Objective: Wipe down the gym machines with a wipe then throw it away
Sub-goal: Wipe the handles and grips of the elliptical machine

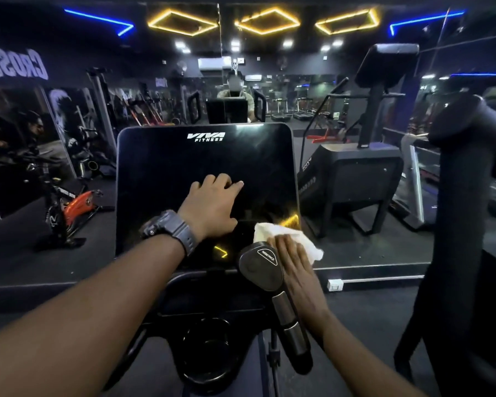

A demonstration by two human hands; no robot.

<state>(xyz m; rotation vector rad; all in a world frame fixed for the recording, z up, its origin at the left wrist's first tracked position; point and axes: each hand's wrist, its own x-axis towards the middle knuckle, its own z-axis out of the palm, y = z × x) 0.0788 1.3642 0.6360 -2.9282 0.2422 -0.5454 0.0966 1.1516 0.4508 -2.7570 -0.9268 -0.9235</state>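
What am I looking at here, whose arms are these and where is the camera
The camera sits on a person's head, looking forward and down, so the two arms are that person's own. They stand at a gym machine facing a mirror wall. The big dark panel is the machine's screen. The left hand, with a watch on its wrist, rests on the screen. The right hand lies flat, pressing a white wipe against the screen's lower right corner. Beside it stands a lever marked "resistance". Below is a round cup holder.
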